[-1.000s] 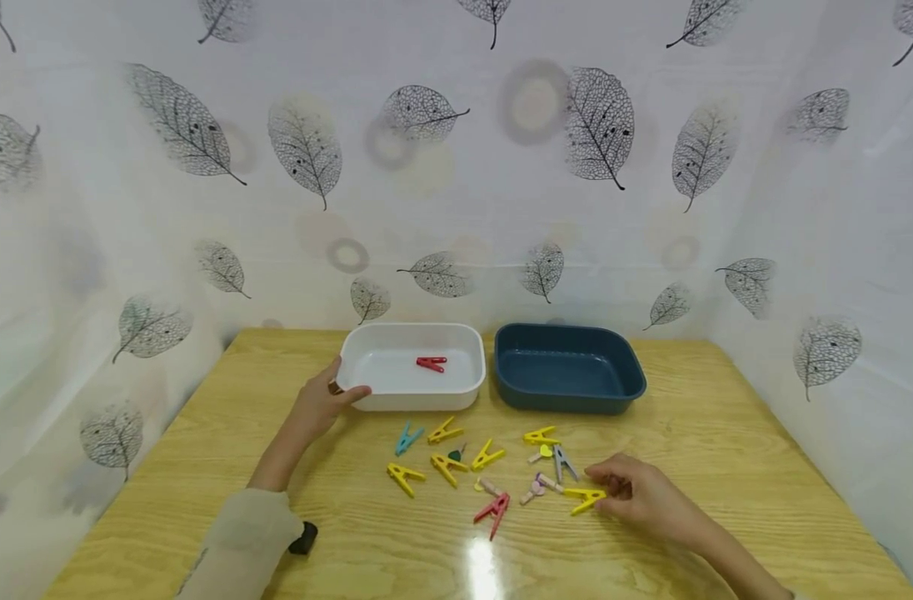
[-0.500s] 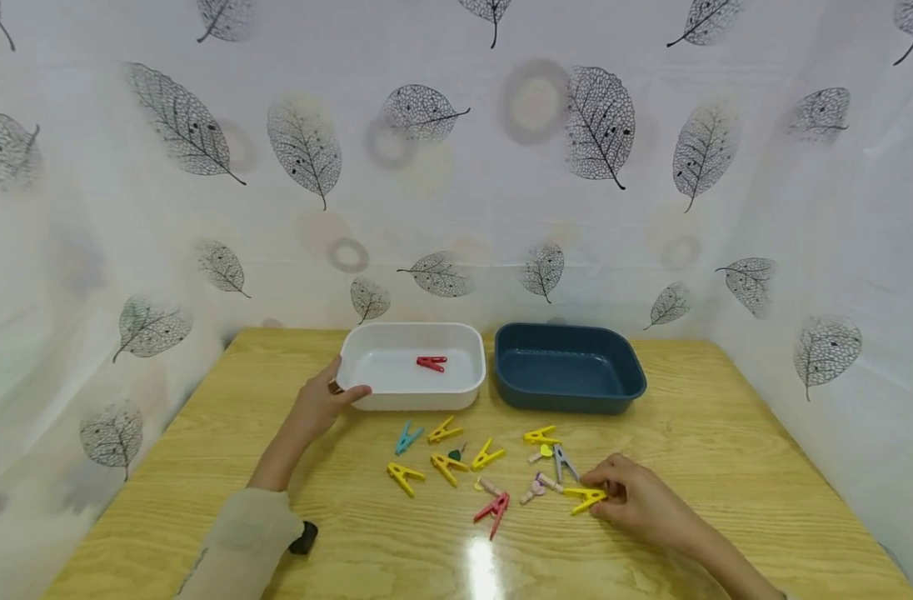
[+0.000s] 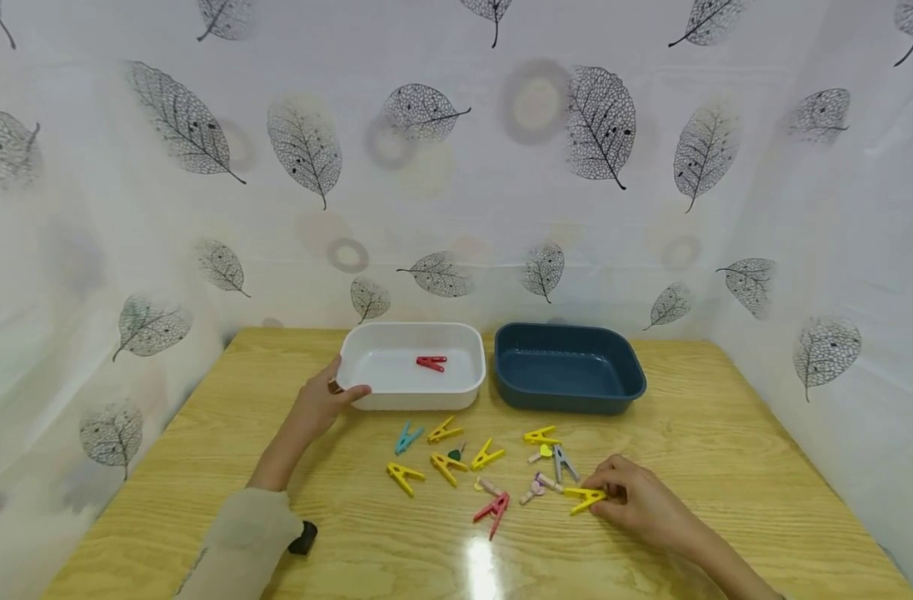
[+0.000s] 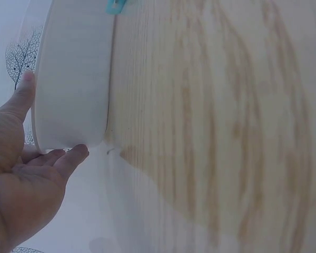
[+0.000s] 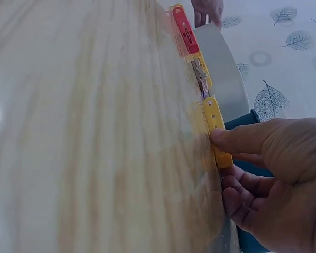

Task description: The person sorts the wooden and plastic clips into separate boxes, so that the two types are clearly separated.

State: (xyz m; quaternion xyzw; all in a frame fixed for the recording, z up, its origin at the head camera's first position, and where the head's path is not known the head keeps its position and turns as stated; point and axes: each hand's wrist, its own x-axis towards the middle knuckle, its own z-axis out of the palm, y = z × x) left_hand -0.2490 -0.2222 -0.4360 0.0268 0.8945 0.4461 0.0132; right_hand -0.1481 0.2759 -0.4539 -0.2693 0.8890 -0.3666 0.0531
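Observation:
At the front right of the scattered clothespins, my right hand (image 3: pixel 640 498) pinches a yellow clothespin (image 3: pixel 582 498) that lies on the table. In the right wrist view the thumb (image 5: pixel 242 138) presses one side of that clothespin (image 5: pixel 215 118); the fingertips behind it are partly hidden. My left hand (image 3: pixel 324 404) grips the left end of a white plastic basin (image 3: pixel 419 402), thumb over the front rim and fingers against the end wall. Inside the basin lies a red clothespin (image 3: pixel 431 363). A grey clothespin (image 3: pixel 564 463) is just left of my right fingertips.
A dark blue basin (image 3: pixel 569 402) stands right of the white one. Several yellow clothespins (image 3: pixel 445 468), a turquoise one (image 3: pixel 407 438), a pink-red one (image 3: pixel 494 511) and small wooden pegs (image 3: pixel 533 492) lie spread on the wooden table (image 3: pixel 381 550). A leaf-patterned curtain (image 3: pixel 456 192) hangs behind.
The right hand's fingers have closed in a little on the yellow clothespin since a second ago. The clothespin stays in place, and the left hand has not moved.

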